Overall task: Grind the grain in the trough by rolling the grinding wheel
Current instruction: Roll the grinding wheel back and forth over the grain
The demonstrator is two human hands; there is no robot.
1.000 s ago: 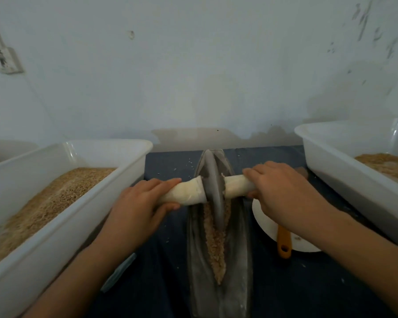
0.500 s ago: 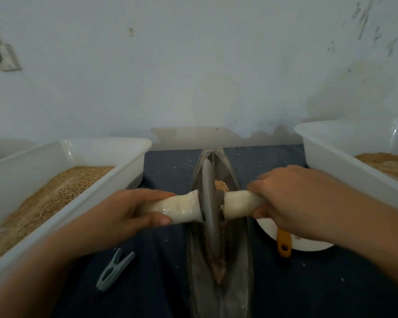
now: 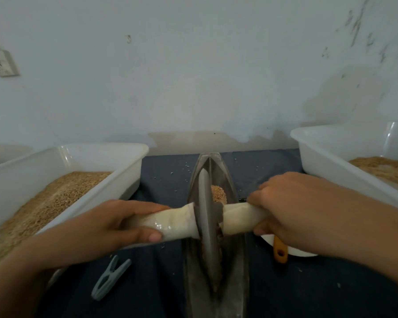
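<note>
My left hand (image 3: 106, 228) is wrapped around the pale left end of the handle (image 3: 170, 223), thumb underneath, and my right hand (image 3: 292, 212) grips the right end the same way, so both hands are closed on that one bar. The bar runs crosswise, left to right, and the grinding wheel (image 3: 207, 216) sits on it between my hands, standing upright on edge in the trough (image 3: 237, 260). The trough's long axis runs away from me toward the wall, square to the handle, so I judge the roll has to go straight along that line, both hands pushing evenly. A heap of grain (image 3: 217, 193) lies in the trough just beyond the wheel, toward the far tip; the groove on the near side is dark and I cannot tell how much lies there. Neither hand is nearer the wheel. White tubs of grain flank the trough, the left tub (image 3: 115, 180) and the right tub (image 3: 319, 161).
</note>
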